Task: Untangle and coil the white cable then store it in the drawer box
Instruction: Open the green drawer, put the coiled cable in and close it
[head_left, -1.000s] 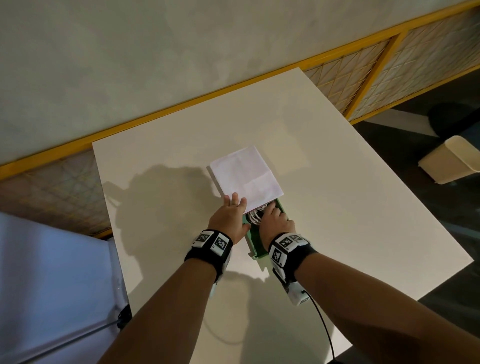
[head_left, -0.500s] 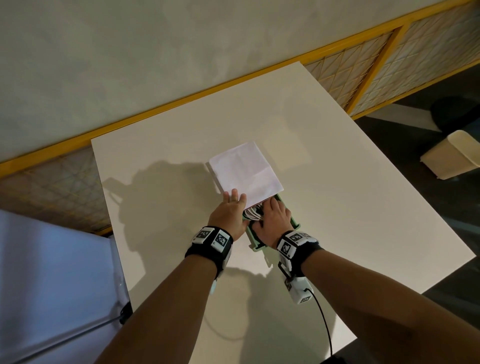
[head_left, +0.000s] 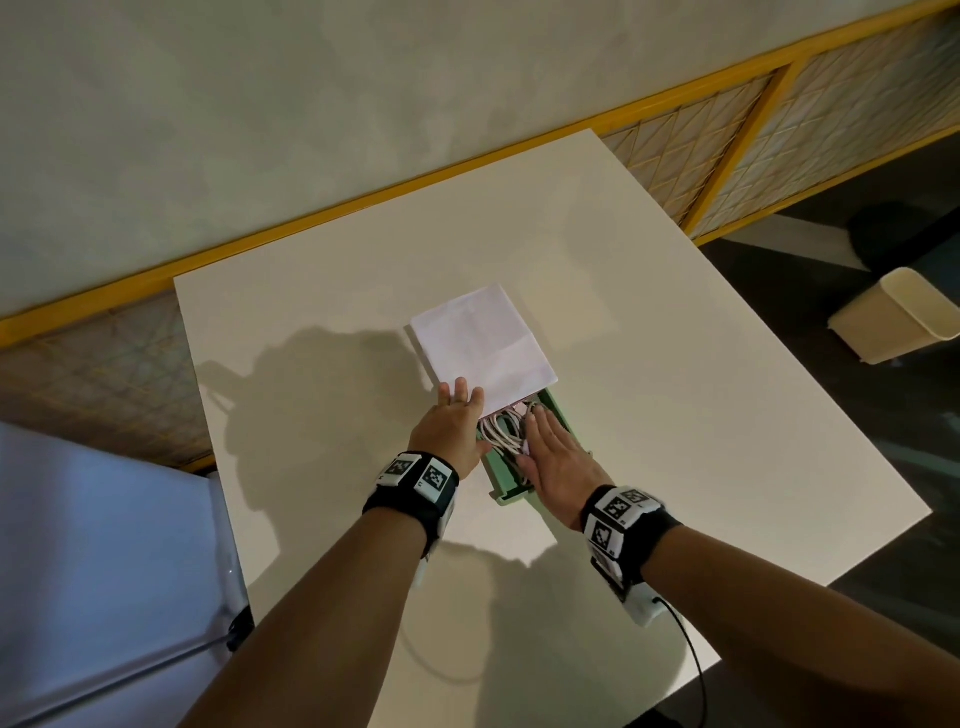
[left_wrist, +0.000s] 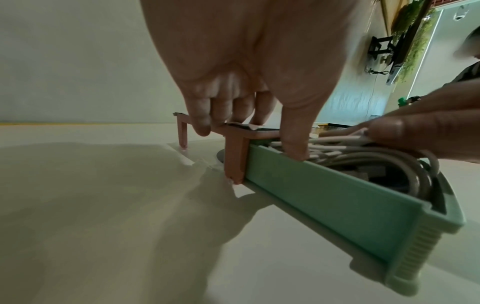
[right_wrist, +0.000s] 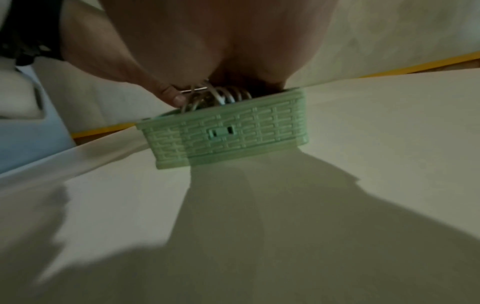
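The drawer box's white top (head_left: 483, 348) lies mid-table, its green drawer (head_left: 506, 491) pulled out toward me. The coiled white cable (head_left: 501, 431) lies inside the drawer. My left hand (head_left: 458, 408) rests on the box's near left corner, fingers on the pink frame (left_wrist: 233, 133) and thumb at the drawer (left_wrist: 337, 197) wall. My right hand (head_left: 545, 436) lies flat over the drawer, straight fingers (left_wrist: 415, 127) pressing on the cable (left_wrist: 363, 156). The right wrist view shows the drawer's woven-pattern front (right_wrist: 228, 131), with cable loops (right_wrist: 223, 94) bulging above its rim under my palm.
The white table (head_left: 675, 415) ends close behind my wrists and at the right. A beige bin (head_left: 898, 322) stands on the floor to the right. A yellow-framed mesh fence (head_left: 727, 119) runs behind the table. A pale blue surface (head_left: 104, 571) sits at the left.
My right hand has drawn back a little and flattened over the drawer, so more of the cable shows. My left hand stays on the box's corner.
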